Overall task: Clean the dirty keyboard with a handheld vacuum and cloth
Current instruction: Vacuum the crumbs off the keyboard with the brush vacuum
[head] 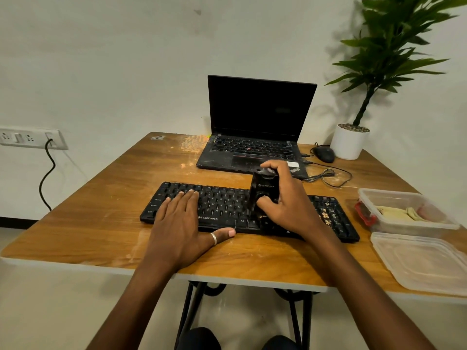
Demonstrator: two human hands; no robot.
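Black plastic keyboard (222,200), long axis left to right.
Right hand (288,205) grips black handheld vacuum (262,192) upright; pale crumbs (326,213) lie right of its fingers; left hand (179,223) presses flat, straight-fingered.

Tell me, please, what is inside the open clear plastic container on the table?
The clear plastic container holds folded pale yellow cloths, something pinkish and a red-and-black item at its left end. Anything beneath is hidden.
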